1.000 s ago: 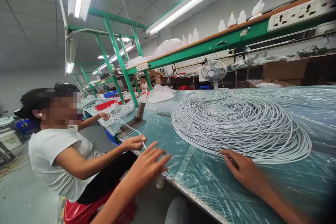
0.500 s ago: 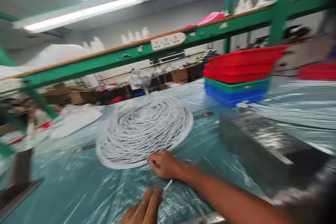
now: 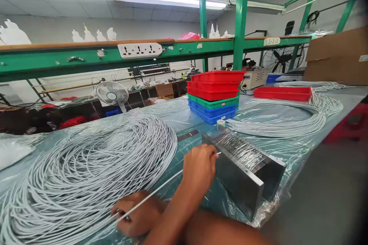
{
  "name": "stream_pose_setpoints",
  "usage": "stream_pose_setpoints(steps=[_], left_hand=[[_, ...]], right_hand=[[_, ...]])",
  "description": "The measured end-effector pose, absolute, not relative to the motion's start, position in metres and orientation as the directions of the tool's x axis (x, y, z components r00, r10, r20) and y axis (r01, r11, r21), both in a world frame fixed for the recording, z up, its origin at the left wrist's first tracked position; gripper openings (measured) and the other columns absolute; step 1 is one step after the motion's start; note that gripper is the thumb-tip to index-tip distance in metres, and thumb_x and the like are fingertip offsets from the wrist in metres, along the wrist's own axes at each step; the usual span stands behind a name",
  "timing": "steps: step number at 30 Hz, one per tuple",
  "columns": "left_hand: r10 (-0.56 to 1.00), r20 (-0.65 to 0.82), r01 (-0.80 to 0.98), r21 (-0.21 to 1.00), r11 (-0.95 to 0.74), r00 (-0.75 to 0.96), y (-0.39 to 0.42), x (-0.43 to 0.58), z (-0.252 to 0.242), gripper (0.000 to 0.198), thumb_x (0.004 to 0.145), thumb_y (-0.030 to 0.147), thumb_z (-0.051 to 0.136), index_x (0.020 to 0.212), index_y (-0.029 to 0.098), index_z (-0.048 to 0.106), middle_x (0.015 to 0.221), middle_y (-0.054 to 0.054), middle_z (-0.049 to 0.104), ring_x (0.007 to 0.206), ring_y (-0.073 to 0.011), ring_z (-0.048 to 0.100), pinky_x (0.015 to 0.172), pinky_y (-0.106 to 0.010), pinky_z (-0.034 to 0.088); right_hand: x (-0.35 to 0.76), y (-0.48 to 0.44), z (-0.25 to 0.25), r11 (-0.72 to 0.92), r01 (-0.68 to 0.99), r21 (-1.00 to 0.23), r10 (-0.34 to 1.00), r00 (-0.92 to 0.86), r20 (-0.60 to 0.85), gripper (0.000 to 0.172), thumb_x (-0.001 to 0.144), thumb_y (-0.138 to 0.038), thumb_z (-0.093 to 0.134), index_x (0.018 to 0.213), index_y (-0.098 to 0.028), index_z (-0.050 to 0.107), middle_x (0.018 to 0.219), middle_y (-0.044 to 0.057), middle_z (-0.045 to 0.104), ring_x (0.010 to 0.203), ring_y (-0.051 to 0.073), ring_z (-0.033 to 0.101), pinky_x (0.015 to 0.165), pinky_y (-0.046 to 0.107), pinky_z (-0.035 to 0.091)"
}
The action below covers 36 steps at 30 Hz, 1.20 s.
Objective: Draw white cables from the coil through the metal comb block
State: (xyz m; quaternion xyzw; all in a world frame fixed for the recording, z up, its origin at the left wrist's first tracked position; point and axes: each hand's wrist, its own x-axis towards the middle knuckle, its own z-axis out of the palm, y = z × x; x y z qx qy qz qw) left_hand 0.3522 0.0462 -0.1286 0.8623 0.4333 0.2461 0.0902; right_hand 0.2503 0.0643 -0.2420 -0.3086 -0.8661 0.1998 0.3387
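Observation:
A large loose coil of thin light-grey cable (image 3: 94,172) covers the left of the table. My left hand (image 3: 199,164) is closed around one cable near its end, and the short white tip (image 3: 219,153) pokes out beyond the fingers. Behind that hand the cable (image 3: 163,184) runs taut, down and left. My right hand (image 3: 138,214) lies low at the coil's near edge, fingers curled round this cable. The forearms cross, left over right. Just right of my left hand stands a dark metal frame (image 3: 238,183) with two side plates and clear film wound round its middle.
Stacked red, green and blue trays (image 3: 213,103) stand behind the metal frame. A bundle of cut cables (image 3: 276,130) curves at the right, near a flat red tray (image 3: 283,93). A steel ruler (image 3: 187,135) lies beside the coil. A green shelf beam (image 3: 86,59) crosses above the table.
The view has swung to the right. My left hand has gone up and right to the metal frame, drawing the cable end along. My right hand is now lower, with the arms crossed.

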Motion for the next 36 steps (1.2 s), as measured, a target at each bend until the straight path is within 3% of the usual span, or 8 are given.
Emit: stream_pose_setpoints(steps=[4,9,15,19,25,29,33,36], left_hand=[[0.782,0.350,0.685,0.379,-0.622,0.516,0.045,0.355,-0.133,0.013,0.097,0.012,0.064,0.100,0.024,0.070,0.107,0.001,0.056,0.089,-0.0194,0.057,0.082,-0.028,0.047],[0.821,0.272,0.735,0.365,-0.571,0.503,0.040,0.358,-0.128,0.016,0.101,0.015,0.058,0.106,0.025,0.069,0.131,0.004,0.042,0.103,-0.0236,0.054,0.097,-0.042,0.047],[0.827,0.235,0.762,0.323,-0.562,0.511,0.035,0.360,-0.125,0.014,0.100,0.016,0.057,0.107,0.023,0.067,0.135,0.003,0.038,0.100,-0.0265,0.056,0.093,-0.045,0.049],[0.834,0.218,0.772,0.316,-0.551,0.506,0.036,0.359,-0.125,0.010,0.100,0.016,0.058,0.104,0.022,0.065,0.135,0.004,0.038,0.099,-0.0269,0.056,0.092,-0.044,0.049],[0.842,0.226,0.775,0.328,-0.539,0.490,0.034,0.360,-0.121,0.011,0.102,0.017,0.057,0.104,0.022,0.066,0.133,0.004,0.041,0.100,-0.0251,0.056,0.093,-0.040,0.049],[0.848,0.234,0.800,0.286,-0.527,0.475,0.031,0.361,-0.123,0.010,0.099,0.015,0.059,0.102,0.024,0.064,0.133,0.006,0.040,0.093,-0.0246,0.058,0.085,-0.041,0.054],[0.783,0.343,0.764,0.224,-0.605,0.519,0.026,0.364,-0.128,0.009,0.096,0.016,0.058,0.103,0.020,0.062,0.132,0.001,0.042,0.085,-0.0245,0.059,0.077,-0.041,0.056],[0.756,0.348,0.734,0.222,-0.641,0.555,0.027,0.359,-0.135,0.018,0.090,0.020,0.063,0.107,0.021,0.062,0.127,-0.002,0.046,0.082,-0.0217,0.059,0.071,-0.033,0.057]], right_hand=[[0.243,0.068,-0.250,0.726,0.383,-0.571,0.668,-0.592,0.452,0.035,0.079,-0.023,0.054,0.112,-0.033,0.061,0.104,-0.009,0.071,0.088,0.014,0.067,0.083,0.019,0.050],[0.237,0.073,-0.254,0.723,0.383,-0.575,0.669,-0.597,0.443,0.031,0.077,-0.025,0.051,0.106,-0.033,0.061,0.099,-0.010,0.071,0.088,0.013,0.068,0.083,0.017,0.050],[0.238,0.079,-0.257,0.708,0.375,-0.598,0.665,-0.639,0.386,0.027,0.074,-0.043,0.046,0.099,-0.037,0.055,0.102,-0.018,0.069,0.086,0.011,0.066,0.080,0.017,0.051],[0.244,0.076,-0.251,0.732,0.349,-0.585,0.629,-0.674,0.386,0.031,0.074,-0.043,0.041,0.103,-0.038,0.050,0.113,-0.019,0.066,0.095,0.007,0.065,0.084,0.014,0.047],[0.251,0.070,-0.239,0.750,0.352,-0.559,0.616,-0.679,0.399,0.033,0.075,-0.039,0.040,0.105,-0.035,0.053,0.110,-0.015,0.068,0.094,0.008,0.065,0.082,0.012,0.045],[0.252,0.069,-0.237,0.759,0.354,-0.546,0.615,-0.664,0.425,0.033,0.076,-0.035,0.041,0.105,-0.032,0.056,0.102,-0.014,0.070,0.087,0.009,0.066,0.078,0.014,0.045],[0.252,0.065,-0.236,0.775,0.329,-0.540,0.596,-0.666,0.449,0.031,0.076,-0.023,0.047,0.104,-0.025,0.062,0.099,-0.004,0.071,0.083,0.013,0.065,0.075,0.019,0.046],[0.253,0.063,-0.236,0.778,0.290,-0.558,0.582,-0.666,0.466,0.028,0.075,-0.014,0.051,0.100,-0.020,0.064,0.093,0.002,0.070,0.080,0.015,0.063,0.075,0.022,0.044]])
